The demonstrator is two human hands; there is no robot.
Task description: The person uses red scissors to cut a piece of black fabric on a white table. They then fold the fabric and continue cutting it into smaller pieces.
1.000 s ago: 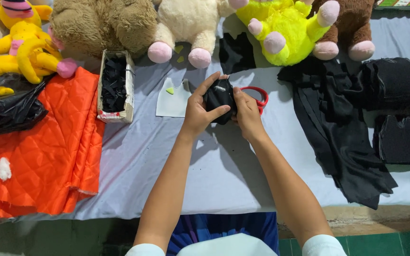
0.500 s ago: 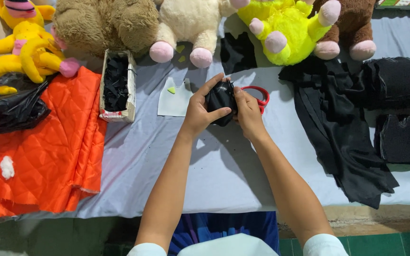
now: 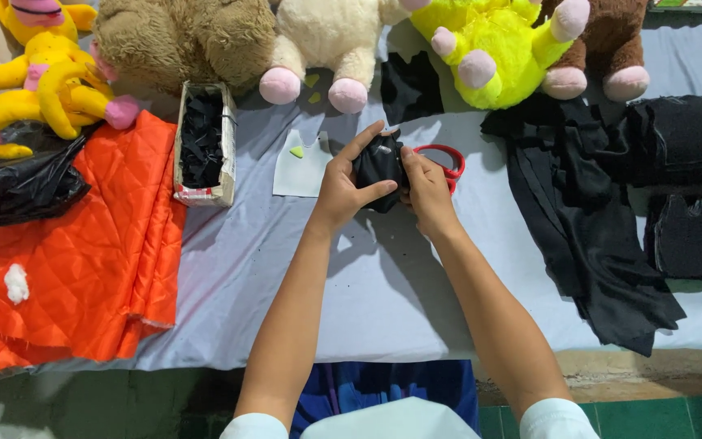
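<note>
arms – 2, bare to above the elbow | sleeves – short, white | lap – blue cloth

single head-worn view, looking steeply down over table (image 3: 286, 276) from its near edge, close, arms entering from bottom.

Plush toys (image 3: 481, 49), orange quilted fabric (image 3: 83, 260), and a scrap-filled box (image 3: 202, 142) lie around.

A small black fabric piece (image 3: 379, 167), bunched and crumpled, sits raised just above the desk (image 3: 286, 268), near its far middle.
</note>
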